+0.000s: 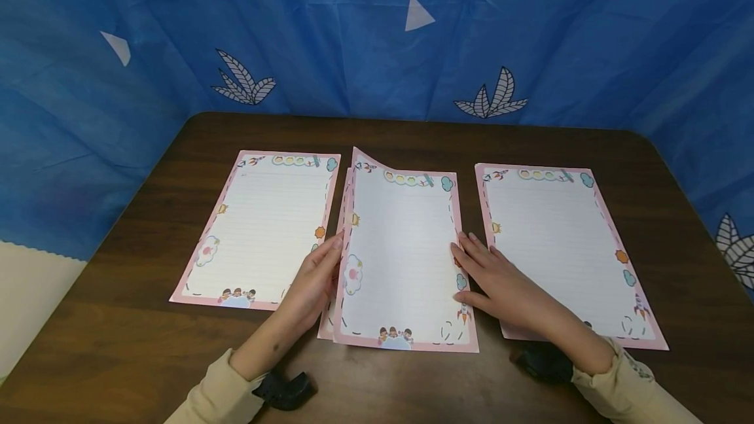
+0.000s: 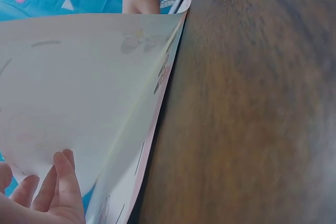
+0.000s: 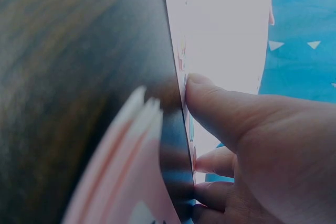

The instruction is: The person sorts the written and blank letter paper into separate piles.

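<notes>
In the middle of the table lies pink-bordered, lined letter paper [image 1: 406,247], its top sheet raised along the left side above another sheet [image 1: 327,324]. My left hand [image 1: 315,280] pinches the left edge of that raised sheet between thumb and fingers. From below, the left wrist view shows the sheet's pale underside [image 2: 68,93] with the left hand [image 2: 50,192] at its edge. My right hand [image 1: 501,280] rests on the right edge with fingers extended. In the right wrist view, the right hand's thumb and fingertips [image 3: 197,80] touch that edge.
Matching paper [image 1: 265,228] lies on the left, and more [image 1: 548,247] on the right; several layered sheet edges [image 3: 126,166] show there in the right wrist view. The dark wooden table [image 1: 406,385] meets a blue printed curtain [image 1: 377,51] behind.
</notes>
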A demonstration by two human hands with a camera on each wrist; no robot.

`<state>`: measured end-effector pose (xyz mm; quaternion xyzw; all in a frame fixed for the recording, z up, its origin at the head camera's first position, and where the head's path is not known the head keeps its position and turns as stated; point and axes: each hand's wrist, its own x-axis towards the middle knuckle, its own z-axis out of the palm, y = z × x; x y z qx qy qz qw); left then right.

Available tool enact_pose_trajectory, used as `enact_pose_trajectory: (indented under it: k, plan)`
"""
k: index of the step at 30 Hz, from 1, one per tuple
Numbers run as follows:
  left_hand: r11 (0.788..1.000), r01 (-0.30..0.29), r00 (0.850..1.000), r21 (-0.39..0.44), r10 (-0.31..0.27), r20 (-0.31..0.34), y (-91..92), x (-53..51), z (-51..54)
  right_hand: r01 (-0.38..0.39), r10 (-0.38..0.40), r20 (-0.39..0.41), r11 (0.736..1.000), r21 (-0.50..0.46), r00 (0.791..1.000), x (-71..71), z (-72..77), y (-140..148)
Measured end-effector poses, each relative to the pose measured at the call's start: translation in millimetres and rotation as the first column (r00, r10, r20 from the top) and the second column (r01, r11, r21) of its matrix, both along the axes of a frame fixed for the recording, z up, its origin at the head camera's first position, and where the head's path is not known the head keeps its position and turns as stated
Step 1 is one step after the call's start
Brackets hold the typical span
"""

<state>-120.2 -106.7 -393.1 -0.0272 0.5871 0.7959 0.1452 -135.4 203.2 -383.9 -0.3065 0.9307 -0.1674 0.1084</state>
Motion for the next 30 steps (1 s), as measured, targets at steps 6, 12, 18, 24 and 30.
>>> enact_pose_trajectory:
  k: [6, 12, 18, 24, 30]
  plan:
    - [1.0, -0.023, 0.999, 0.012, 0.022, 0.027, 2.3, 0.3, -0.1, 0.004, -0.004, 0.0, 1.0, -0.001, 1.0, 0.4, -0.1, 0.1]
    - [1.0, 0.002, 1.0, 0.007, -0.002, 0.006, 2.0, 0.9, -0.9, -0.001, 0.001, -0.021, 1.0, -0.01, 1.0, 1.0, -0.7, 0.1]
    - [0.999, 0.039, 0.999, -0.034, -0.04, -0.023, 1.5, 1.1, -2.5, -0.005, 0.004, -0.03, 1.0, -0.022, 1.0, 2.0, 0.1, -0.1]
    - [0.999, 0.04, 0.999, -0.032, -0.041, -0.017, 2.1, 1.3, -2.7, -0.001, 0.001, -0.025, 1.0, -0.015, 1.0, 1.7, 0.3, -0.4]
    - [1.0, 0.03, 1.0, -0.008, -0.03, 0.009, 3.3, 2.1, -1.6, 0.003, -0.003, -0.006, 1.0, -0.002, 1.0, 0.2, -0.2, -0.5]
